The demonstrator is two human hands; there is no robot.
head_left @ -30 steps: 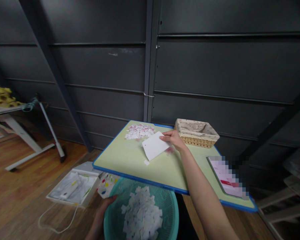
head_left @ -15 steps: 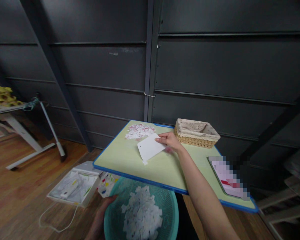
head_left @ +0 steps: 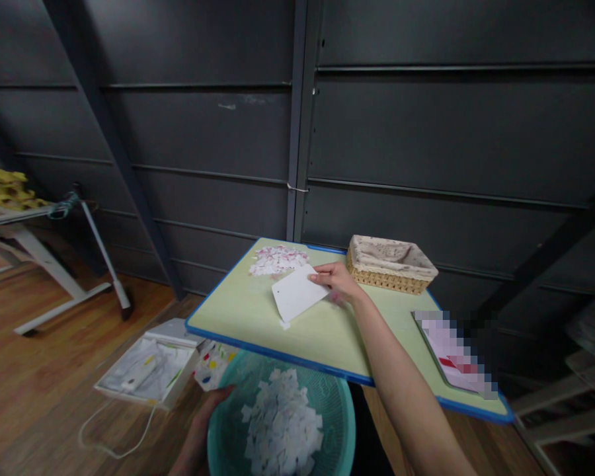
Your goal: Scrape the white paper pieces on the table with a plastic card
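My right hand [head_left: 338,282] reaches out over a pale green table [head_left: 258,317] with a blue edge and grips a white plastic scraper card [head_left: 297,293], its lower edge touching the tabletop beside a small paper scrap [head_left: 285,324]. A heap of white and pink paper scraps [head_left: 276,260] lies at the table's far left corner. My left hand [head_left: 205,423] holds the rim of a teal basin [head_left: 337,423] below the table's near edge; the basin holds several white paper pieces [head_left: 281,426].
A lined wicker basket [head_left: 391,263] stands at the back of the table. A pink-and-white sheet [head_left: 453,354] lies at the right. On the wooden floor sits an open white box [head_left: 146,367] with a cord. A white stand [head_left: 54,264] is at left.
My right hand slid the scraper card a little left and toward me, up against the small scrap. The basin and left hand stayed put.
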